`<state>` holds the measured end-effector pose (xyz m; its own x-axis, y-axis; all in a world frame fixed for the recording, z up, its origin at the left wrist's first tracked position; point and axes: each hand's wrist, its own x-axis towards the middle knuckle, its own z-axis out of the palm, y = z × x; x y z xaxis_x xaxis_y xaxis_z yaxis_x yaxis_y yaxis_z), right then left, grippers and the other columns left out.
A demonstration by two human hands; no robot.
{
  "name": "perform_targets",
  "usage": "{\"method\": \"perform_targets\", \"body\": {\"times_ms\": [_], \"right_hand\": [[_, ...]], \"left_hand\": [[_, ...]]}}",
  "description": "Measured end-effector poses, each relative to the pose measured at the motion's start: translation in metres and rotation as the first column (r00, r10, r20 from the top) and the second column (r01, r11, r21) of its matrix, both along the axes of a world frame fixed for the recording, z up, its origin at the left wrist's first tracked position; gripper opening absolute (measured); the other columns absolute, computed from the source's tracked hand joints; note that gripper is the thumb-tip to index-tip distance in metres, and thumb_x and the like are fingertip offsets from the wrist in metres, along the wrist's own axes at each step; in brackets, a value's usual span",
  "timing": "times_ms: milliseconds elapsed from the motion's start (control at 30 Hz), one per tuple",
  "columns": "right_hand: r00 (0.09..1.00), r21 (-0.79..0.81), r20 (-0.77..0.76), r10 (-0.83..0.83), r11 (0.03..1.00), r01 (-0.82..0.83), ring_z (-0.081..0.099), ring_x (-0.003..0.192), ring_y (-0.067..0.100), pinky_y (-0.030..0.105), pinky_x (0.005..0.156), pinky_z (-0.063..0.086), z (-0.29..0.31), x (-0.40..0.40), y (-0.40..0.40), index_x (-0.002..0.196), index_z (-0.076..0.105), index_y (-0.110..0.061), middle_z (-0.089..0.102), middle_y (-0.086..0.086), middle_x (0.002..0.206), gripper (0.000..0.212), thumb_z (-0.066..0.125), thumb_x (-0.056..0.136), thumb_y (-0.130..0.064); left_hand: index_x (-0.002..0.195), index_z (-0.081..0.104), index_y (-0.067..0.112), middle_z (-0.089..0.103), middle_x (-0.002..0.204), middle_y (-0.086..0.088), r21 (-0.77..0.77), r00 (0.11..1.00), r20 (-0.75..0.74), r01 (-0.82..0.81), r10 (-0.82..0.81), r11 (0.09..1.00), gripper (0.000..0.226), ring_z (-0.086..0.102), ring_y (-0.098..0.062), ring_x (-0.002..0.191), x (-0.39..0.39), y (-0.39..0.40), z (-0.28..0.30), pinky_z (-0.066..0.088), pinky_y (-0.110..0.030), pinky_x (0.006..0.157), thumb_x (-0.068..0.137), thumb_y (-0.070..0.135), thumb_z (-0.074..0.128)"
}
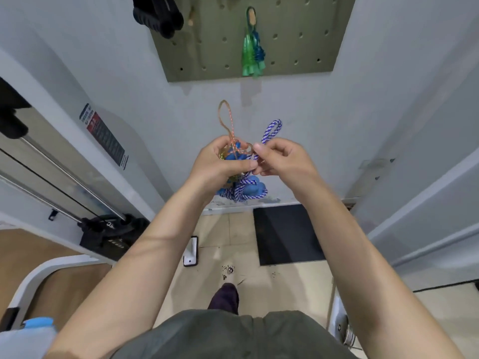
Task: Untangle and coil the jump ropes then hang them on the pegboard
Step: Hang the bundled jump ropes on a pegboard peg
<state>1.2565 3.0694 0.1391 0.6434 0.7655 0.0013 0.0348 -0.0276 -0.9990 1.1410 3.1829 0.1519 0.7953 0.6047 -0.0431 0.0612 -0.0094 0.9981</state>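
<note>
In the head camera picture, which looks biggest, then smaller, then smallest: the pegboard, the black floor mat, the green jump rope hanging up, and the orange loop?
1. pegboard
2. black floor mat
3. green jump rope and orange loop: these look about alike, and the loop is nearer the camera, so no ranking between them.

The pegboard (pixel 298 47) was on the wall, above both hands; 1 rope (pixel 252 50) hung on it. The tangle (pixel 241 177) sat between left hand (pixel 220 161) and right hand (pixel 282 159).

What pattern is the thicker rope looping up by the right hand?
Blue and white twisted stripes on the thicker rope, clearest in the head view.
</note>
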Motion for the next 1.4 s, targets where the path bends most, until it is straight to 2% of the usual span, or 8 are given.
{"method": "perform_targets", "body": {"times_ms": [133,333,500,667,900,1000,1200,1400], "right_hand": [[0.999,-0.02,0.044,-0.008,1.0,0.009,0.064,0.068,0.014,0.032,0.072,0.051,0.0,0.03,0.027,0.086,0.067,-0.003,0.067,0.006,0.074,0.015,0.059,0.095,-0.013],[0.985,-0.084,0.114,0.133,0.989,-0.123,0.064,0.074,0.012,0.034,0.084,0.051,-0.004,0.091,0.094,0.095,0.064,-0.008,0.065,0.005,0.078,0.02,0.047,0.096,0.003],[0.97,-0.149,0.168,0.178,0.977,-0.153,0.06,0.074,0.021,0.047,0.085,0.05,0.003,0.148,0.152,0.095,0.064,0.006,0.063,-0.007,0.067,0.021,0.05,0.098,-0.01],[0.979,-0.049,0.18,0.09,0.995,-0.083,0.061,0.067,0.022,0.043,0.085,0.053,0.032,0.193,0.188,0.098,0.067,-0.006,0.057,0.004,0.065,0.015,0.056,0.098,-0.016],[0.979,0.179,0.183,-0.086,0.982,0.052,0.06,0.054,0.022,0.036,0.067,0.056,0.069,0.244,0.212,0.09,0.059,-0.004,0.06,0.009,0.062,0.009,0.055,0.097,-0.005],[0.967,0.205,0.206,-0.147,0.973,0.104,0.058,0.05,0.018,0.028,0.059,0.054,0.078,0.26,0.219,0.086,0.06,-0.007,0.058,0.01,0.064,0.011,0.056,0.097,-0.005],[0.974,0.132,0.199,-0.111,0.987,0.086,0.058,0.059,0.013,0.026,0.06,0.052,0.08,0.293,0.231,0.083,0.066,-0.014,0.062,0.003,0.07,0.012,0.062,0.094,-0.01],[0.98,0.053,0.19,-0.051,0.998,0.042,0.045,0.042,0.011,0.022,0.042,0.037,0.084,0.308,0.254,0.079,0.067,-0.013,0.053,0.0,0.054,0.013,0.068,0.091,-0.017]], "left_hand": [[0.096,0.063,0.017,0.069,0.08,0.006,-0.016,0.999,-0.028,-0.037,0.037,0.999,0.029,0.062,-0.011,0.066,0.021,0.031,-0.006,0.05,-0.022,0.056,0.075,0.009,0.082],[0.092,0.064,0.019,0.064,0.077,-0.005,-0.093,0.999,-0.012,-0.033,0.032,0.995,0.024,0.053,-0.021,0.063,0.078,0.095,-0.026,0.038,-0.027,0.053,0.077,0.01,0.08],[0.089,0.065,0.023,0.068,0.077,-0.002,-0.14,0.998,0.027,-0.045,0.049,0.989,0.024,0.06,-0.022,0.067,0.137,0.158,-0.025,0.044,-0.033,0.061,0.077,0.009,0.08],[0.095,0.068,0.021,0.068,0.074,0.006,-0.142,0.994,0.105,-0.025,0.04,0.99,0.025,0.064,-0.012,0.063,0.186,0.204,0.003,0.048,-0.025,0.06,0.077,0.008,0.079],[0.087,0.066,0.015,0.065,0.066,0.002,-0.06,0.965,0.235,-0.105,0.117,0.993,0.017,0.054,-0.012,0.052,0.244,0.224,0.05,0.038,-0.018,0.046,0.079,0.006,0.078],[0.081,0.065,0.015,0.061,0.069,-0.001,-0.005,0.936,0.3,-0.189,0.182,0.982,0.016,0.052,-0.017,0.06,0.262,0.224,0.058,0.042,-0.021,0.051,0.08,0.005,0.077],[0.078,0.064,0.018,0.065,0.065,0.012,-0.023,0.915,0.291,-0.284,0.279,0.958,0.018,0.058,-0.01,0.062,0.286,0.221,0.06,0.046,-0.024,0.055,0.081,0.006,0.076],[0.084,0.063,0.011,0.065,0.07,0.009,-0.001,0.91,0.266,-0.33,0.319,0.944,0.015,0.058,-0.004,0.06,0.288,0.231,0.06,0.048,-0.018,0.055,0.082,0.004,0.075]]}}
